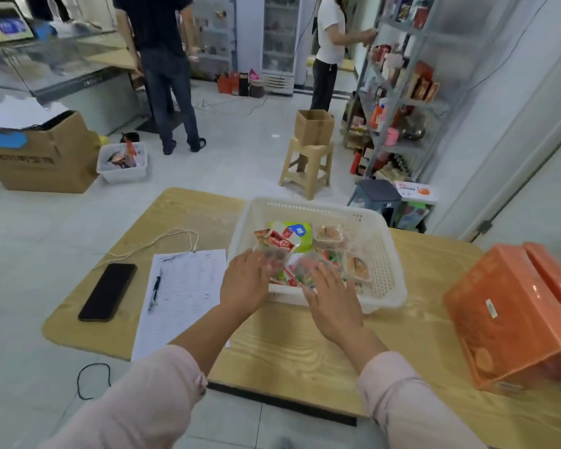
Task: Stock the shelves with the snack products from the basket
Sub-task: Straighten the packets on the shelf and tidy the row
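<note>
Where hands (245, 281) (332, 304) reach, white perforated basket (382, 254), bright snack packets (292, 244) heaped inside

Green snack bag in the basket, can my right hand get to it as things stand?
Probably yes: the right hand is at the open basket's near rim, and the green bag lies mostly uncovered just beyond it.

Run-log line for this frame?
step: reach into basket | left hand: open, at snack packets | right hand: open, over near rim | held: nothing
</note>
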